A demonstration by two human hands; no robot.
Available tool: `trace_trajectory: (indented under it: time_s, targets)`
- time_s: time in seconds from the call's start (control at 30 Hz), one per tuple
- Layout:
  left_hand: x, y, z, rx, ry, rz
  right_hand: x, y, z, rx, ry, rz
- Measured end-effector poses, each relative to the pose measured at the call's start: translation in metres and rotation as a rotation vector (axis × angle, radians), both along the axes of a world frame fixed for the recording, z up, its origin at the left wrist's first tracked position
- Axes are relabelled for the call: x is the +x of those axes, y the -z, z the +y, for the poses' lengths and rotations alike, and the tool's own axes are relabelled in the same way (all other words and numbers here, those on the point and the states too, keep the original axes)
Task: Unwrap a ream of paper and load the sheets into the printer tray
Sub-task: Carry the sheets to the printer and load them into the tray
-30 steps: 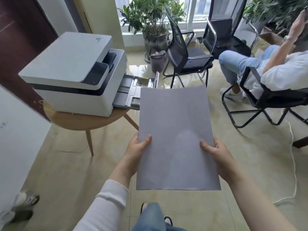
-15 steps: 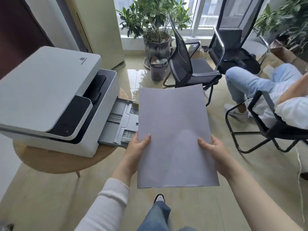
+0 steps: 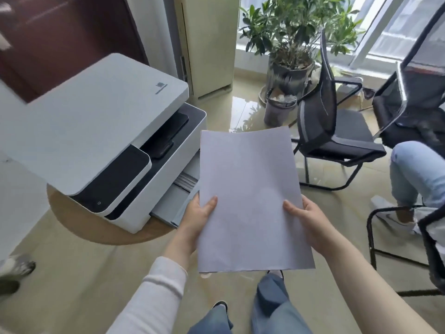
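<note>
Head view: one printer [image 3: 96, 131] sits on one round wooden table [image 3: 79, 220], its one tray [image 3: 173, 206] pulled out at the front. One stack of white sheets [image 3: 250, 198] is held just right of the printer, its left edge overlapping the tray and hiding part of it. Left hand [image 3: 195, 220] grips the stack's left edge; right hand [image 3: 310, 220] grips the right edge. Beyond the printer stand two black chairs [image 3: 332, 141], one potted plant [image 3: 291, 44] and one bin [image 3: 279, 109]. A seated person's leg [image 3: 416, 174] shows far right.

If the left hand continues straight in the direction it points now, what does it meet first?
Probably the pulled-out paper tray of the printer, just beyond the left hand; depth is unclear.
</note>
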State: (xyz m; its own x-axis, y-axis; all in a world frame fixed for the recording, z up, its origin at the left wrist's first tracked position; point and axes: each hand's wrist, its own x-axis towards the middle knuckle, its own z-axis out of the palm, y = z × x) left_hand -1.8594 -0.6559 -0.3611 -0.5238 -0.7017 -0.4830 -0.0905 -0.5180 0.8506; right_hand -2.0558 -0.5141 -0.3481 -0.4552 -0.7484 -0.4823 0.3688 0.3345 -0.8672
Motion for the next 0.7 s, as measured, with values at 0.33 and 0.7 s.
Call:
trace_trajectory:
  time_s: [0.33, 0.7]
  targets:
    - [-0.057, 0.014, 0.029, 0.007, -0.437, -0.071, -0.094, 0.02, -0.068, 0.1, -0.406, 0.001]
    - [-0.054, 0.041, 0.073, 0.168, -0.788, -0.078, -0.089, 0.027, -0.107, 0.251, -0.764, 0.013]
